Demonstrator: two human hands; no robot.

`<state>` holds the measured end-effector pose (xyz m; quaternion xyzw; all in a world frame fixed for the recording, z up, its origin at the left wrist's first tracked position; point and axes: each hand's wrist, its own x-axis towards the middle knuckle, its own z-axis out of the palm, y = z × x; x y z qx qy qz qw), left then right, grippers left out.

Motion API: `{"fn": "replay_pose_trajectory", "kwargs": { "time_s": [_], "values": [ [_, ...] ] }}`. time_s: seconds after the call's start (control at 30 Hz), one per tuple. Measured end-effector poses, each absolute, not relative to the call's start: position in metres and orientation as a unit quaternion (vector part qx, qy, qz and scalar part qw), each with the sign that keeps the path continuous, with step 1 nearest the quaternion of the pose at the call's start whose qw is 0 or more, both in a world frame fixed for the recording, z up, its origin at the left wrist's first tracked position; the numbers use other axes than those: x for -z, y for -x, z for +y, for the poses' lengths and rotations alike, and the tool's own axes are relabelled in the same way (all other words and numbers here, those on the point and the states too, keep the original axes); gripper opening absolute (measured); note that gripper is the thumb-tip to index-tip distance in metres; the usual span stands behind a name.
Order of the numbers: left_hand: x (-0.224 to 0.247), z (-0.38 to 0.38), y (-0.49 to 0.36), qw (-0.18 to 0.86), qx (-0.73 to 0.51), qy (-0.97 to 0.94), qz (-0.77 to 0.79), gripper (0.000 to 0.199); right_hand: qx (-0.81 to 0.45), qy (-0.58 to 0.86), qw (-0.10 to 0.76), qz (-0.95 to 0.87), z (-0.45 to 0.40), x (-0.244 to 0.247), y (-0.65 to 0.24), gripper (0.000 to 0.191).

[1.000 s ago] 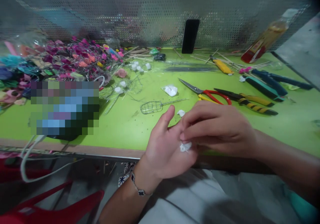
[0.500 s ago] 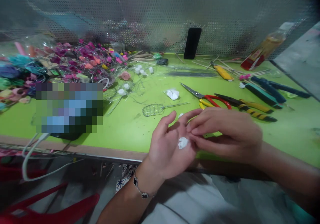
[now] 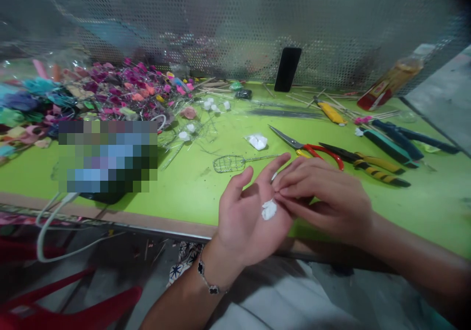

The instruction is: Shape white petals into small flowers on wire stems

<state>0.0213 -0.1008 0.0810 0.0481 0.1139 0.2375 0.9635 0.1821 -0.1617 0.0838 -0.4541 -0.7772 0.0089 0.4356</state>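
Note:
Palm up above the table's front edge, my left hand (image 3: 250,222) is open, its fingers stretched out and partly covered. A small flattened piece of soft white material, like clay (image 3: 269,209), lies on that palm. My right hand (image 3: 327,200) reaches over from the right with thumb and fingertips pinched together, touching the left palm just beside the white piece. What the pinch holds, if anything, is too small to make out. Beyond the hands lie a racket-shaped wire frame (image 3: 228,163), a small bag with white material (image 3: 256,141) and red-and-yellow-handled scissors (image 3: 290,139).
Pliers (image 3: 368,163) and dark-handled tools (image 3: 393,143) lie at the right. A bottle (image 3: 392,84) leans at the back, near an upright phone (image 3: 288,69). Colourful wired pieces (image 3: 121,89) crowd the left, behind a pixelated device with a white cable (image 3: 40,244).
My right hand has shifted slightly left, and its pinched fingertips stay by the palm. A finger of my left hand now shows more extended. The whole view has moved a little.

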Motion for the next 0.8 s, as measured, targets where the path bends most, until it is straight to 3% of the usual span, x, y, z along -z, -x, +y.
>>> {"fn": "replay_pose_trajectory", "kwargs": {
  "time_s": [0.23,0.57,0.8],
  "values": [
    [-0.081,-0.099,-0.022,0.966,-0.228,-0.034,0.116,0.073,0.043,0.464,0.417,-0.78,-0.165,-0.084,-0.187,0.017],
    [-0.074,-0.099,-0.021,0.962,-0.247,-0.075,0.084,0.056,0.065,0.503,0.407,-0.76,-0.168,-0.094,-0.204,0.021],
    [-0.068,-0.097,-0.027,0.915,-0.359,-0.085,0.165,0.039,0.122,0.56,0.245,-0.782,-0.167,-0.092,-0.239,0.031]
  ]
}}
